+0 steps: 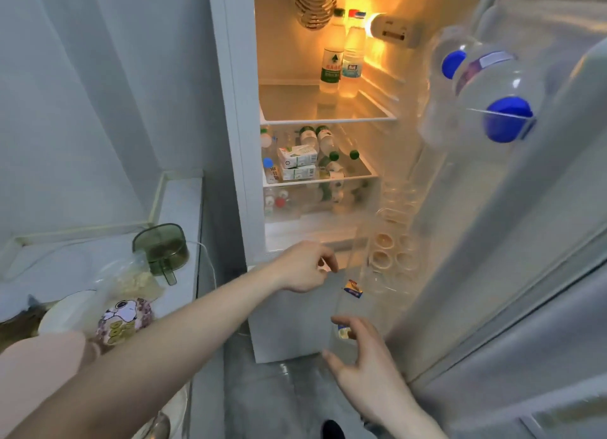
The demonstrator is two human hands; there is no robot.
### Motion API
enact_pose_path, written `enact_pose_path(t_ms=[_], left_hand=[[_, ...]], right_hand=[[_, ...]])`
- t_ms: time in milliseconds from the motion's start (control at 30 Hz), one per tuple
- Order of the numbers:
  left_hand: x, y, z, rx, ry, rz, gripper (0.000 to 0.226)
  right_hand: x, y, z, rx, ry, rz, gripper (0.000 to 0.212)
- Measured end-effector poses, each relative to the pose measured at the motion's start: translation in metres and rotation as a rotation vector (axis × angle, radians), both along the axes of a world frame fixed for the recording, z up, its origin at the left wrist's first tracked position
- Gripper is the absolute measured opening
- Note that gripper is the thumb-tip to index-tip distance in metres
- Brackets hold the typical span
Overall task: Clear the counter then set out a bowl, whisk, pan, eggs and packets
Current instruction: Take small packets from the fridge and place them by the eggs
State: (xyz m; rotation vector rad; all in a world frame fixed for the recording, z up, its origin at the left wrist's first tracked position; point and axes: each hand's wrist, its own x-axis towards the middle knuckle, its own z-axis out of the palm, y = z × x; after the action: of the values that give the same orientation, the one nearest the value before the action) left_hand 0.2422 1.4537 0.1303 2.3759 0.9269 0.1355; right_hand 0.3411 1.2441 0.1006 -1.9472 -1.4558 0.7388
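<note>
My right hand (358, 350) hovers spread-fingered, holding nothing, beside a small packet (344, 332) in the fridge door's lower shelf. Farther in, my left hand (303, 268), fingers loosely curled and empty, reaches toward the egg tray (392, 251).

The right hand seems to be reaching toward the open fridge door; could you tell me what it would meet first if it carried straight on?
Probably the small yellow-and-blue packet in the door's lower shelf, just past the right hand; depth is uncertain.
</note>
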Motion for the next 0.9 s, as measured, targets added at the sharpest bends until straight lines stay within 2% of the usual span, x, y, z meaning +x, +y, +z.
enact_pose_path(t_ms=[267, 367, 600, 733, 900], left_hand=[[0.112, -0.018, -0.060, 0.280, 0.318, -0.326, 0.035], [0.149, -0.022, -0.077, 0.360, 0.459, -0.395, 0.026], [0.196, -0.030, -0.094, 0.389, 0.664, -0.436, 0.005], [0.214, -0.032, -0.110, 0.388, 0.686, -0.408, 0.030], [0.232, -0.034, -0.127, 0.418, 0.761, -0.373, 0.037]], right_hand=[[0.043, -0.024, -0.016, -0.072, -0.011, -0.154, 0.046], [0.058, -0.026, -0.025, -0.128, -0.025, -0.192, 0.049], [0.090, -0.018, -0.049, -0.313, -0.088, -0.255, 0.051], [0.106, -0.009, -0.062, -0.414, -0.096, -0.272, 0.050], [0.125, 0.005, -0.063, -0.508, -0.052, -0.262, 0.053]])
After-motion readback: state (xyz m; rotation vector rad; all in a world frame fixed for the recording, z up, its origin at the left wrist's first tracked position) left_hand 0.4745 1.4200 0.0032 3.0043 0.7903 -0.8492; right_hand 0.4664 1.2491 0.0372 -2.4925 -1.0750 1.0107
